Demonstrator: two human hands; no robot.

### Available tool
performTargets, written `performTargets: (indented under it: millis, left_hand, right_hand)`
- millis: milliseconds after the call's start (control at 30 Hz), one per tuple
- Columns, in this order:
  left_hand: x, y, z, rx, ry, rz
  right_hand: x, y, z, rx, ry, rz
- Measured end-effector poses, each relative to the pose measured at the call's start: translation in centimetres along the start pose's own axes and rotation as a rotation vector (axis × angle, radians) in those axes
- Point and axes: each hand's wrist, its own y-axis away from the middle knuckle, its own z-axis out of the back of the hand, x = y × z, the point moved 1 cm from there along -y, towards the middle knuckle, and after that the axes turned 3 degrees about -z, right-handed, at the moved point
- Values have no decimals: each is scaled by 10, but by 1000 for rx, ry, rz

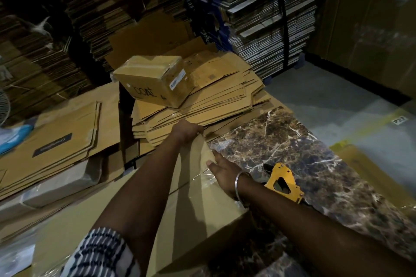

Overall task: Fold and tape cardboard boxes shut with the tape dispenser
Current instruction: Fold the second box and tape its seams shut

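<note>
Left hand (188,129) grips the far edge of a cardboard box (193,207) on a marbled table (319,164).
Right hand (221,170) lies flat-fingered on its taped seam; the yellow tape dispenser (284,183) sits just beside the wrist.

a dark marbled counter (315,159) with pale veins fills the lower right. beyond it lies a pale grey floor (326,87) crossed by a yellow line (369,128), with a small label (399,120) reading p27. a dark wall panel (371,24) stands at the far right. at the left edge, part of a fan grille (4,108) shows above something blue (18,135).
</note>
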Motion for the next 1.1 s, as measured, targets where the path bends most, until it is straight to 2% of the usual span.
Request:
performTargets:
  millis: [67,167,367,533,700,833,900,967,1000,1100]
  left_hand:
    - [1,0,-1,26,47,69]
    - [-3,-2,-2,35,-12,74]
    - [-22,4,-10,-56,-391,-64]
    - [-37,14,-22,-75,-580,-131]
    - [-48,19,-60,18,-780,-87]
    - [-52,28,-62,135,-912,-52]
    - [-54,30,-54,233,-858,-59]
    - [-47,31,-43,283,-672,-87]
    - [-41,30,-36,269,-482,-109]
    - [-13,43,-24,145,307,-152]
  right_hand:
    - [-1,0,-1,-14,-11,-4]
    - [-2,-3,-3,-16,-31,-35]
    - [-4,-2,-3,3,-192,-122]
    - [-4,0,-5,25,-258,-170]
    - [-35,-30,-17,2,-294,-79]
    - [-7,0,-3,7,-228,-106]
    - [-8,0,-2,10,-175,-110]
    - [-8,-1,-2,17,-176,-126]
    - [-8,-2,-2,25,-180,-119]
    - [-7,2,0,-1,-118,-122]
